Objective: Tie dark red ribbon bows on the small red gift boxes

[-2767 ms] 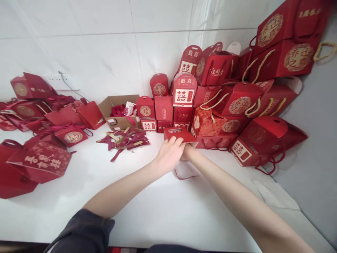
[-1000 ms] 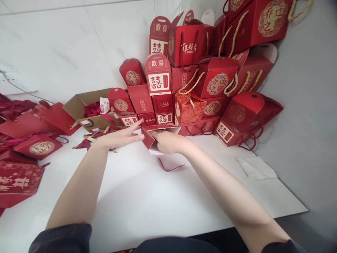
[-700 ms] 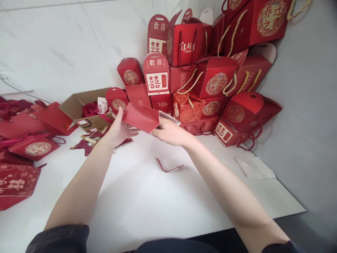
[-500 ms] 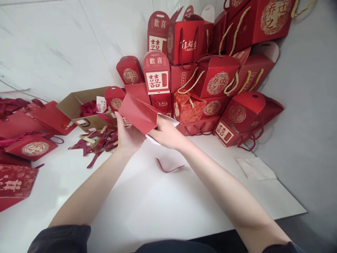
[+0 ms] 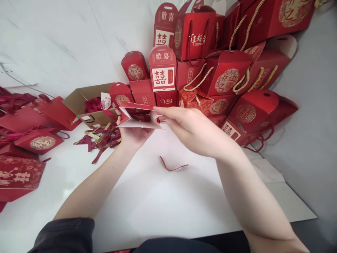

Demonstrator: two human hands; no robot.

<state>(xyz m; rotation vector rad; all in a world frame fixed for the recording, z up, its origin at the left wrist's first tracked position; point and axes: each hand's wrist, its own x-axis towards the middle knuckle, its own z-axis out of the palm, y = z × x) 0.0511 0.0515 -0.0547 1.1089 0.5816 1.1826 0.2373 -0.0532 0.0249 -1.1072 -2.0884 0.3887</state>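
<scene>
Held box (image 5: 142,124) has turned above white table (image 5: 158,200), wall (image 5: 52,35) behind.

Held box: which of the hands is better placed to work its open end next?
Right, I'd judge. The right hand is extended at the right edge of the box; the left hand supports it from below, so freeing that one might lose the hold.
</scene>
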